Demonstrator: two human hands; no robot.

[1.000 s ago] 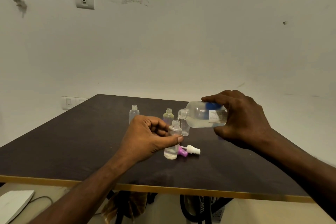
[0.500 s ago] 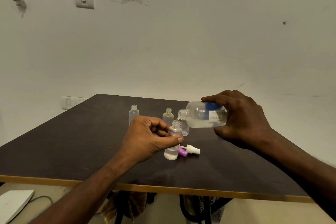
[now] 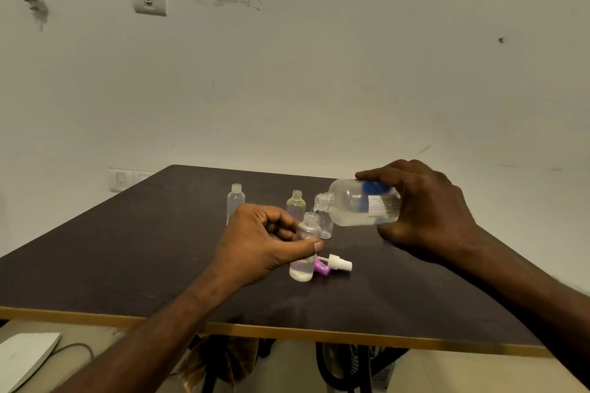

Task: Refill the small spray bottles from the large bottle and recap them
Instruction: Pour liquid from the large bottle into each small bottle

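My right hand (image 3: 424,214) grips the large clear bottle (image 3: 354,202) with a blue and white label, tipped nearly flat. Its open mouth hangs just above the neck of a small uncapped bottle (image 3: 306,252), and a thin stream of liquid drops into it. My left hand (image 3: 260,241) holds that small bottle upright on the dark table (image 3: 127,252), thumb across its front. Clear liquid fills its bottom part. A white spray cap (image 3: 339,263) and a purple cap (image 3: 321,267) lie right beside its base.
Three more small uncapped bottles stand behind: one at the left (image 3: 235,199), a yellowish one (image 3: 296,202) in the middle, and one (image 3: 325,226) partly hidden below the large bottle. The table's light wooden front edge (image 3: 287,332) is near me. A white wall rises behind.
Almost nothing has moved. The large bottle stays tipped over the small bottle, and both hands keep their places.
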